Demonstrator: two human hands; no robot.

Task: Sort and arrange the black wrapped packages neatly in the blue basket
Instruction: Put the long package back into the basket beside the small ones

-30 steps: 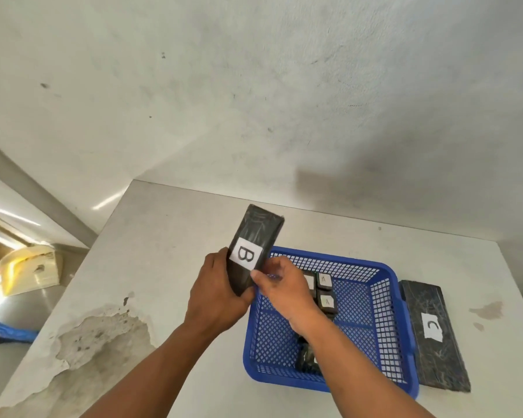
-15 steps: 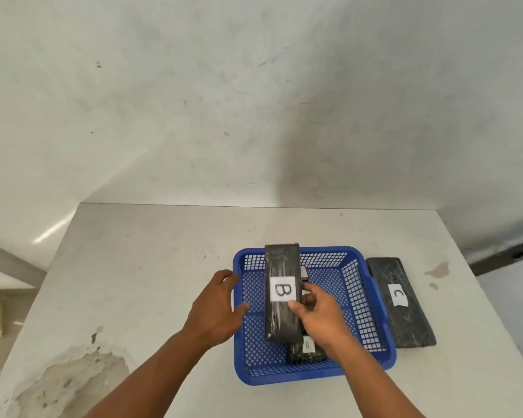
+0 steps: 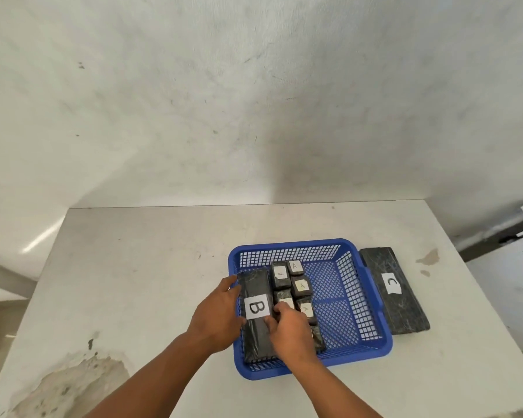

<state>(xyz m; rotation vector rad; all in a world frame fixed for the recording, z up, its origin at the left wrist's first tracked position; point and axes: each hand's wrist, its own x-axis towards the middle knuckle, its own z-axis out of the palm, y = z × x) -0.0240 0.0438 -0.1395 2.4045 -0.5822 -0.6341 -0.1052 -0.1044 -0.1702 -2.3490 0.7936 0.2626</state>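
A blue mesh basket (image 3: 372, 300) sits on the white table. A long black package labelled B (image 3: 255, 309) lies along the basket's left side. My left hand (image 3: 216, 315) grips its left edge over the basket wall, and my right hand (image 3: 287, 327) holds its right edge from inside the basket. Several small black packages labelled A (image 3: 299, 286) lie in two rows in the middle of the basket; my right hand covers the nearest ones. A long black package labelled C (image 3: 393, 291) lies on the table, against the basket's right side.
The white table (image 3: 133, 282) meets a rough white wall at the back. Its front-left corner has chipped, peeling paint (image 3: 73, 384). Small brown stains (image 3: 426, 257) mark the table right of package C. The right half of the basket floor is bare.
The B package has come down from above the basket to lie flat along its left side. Both hands followed it down and still hold it. The camera view has shifted.
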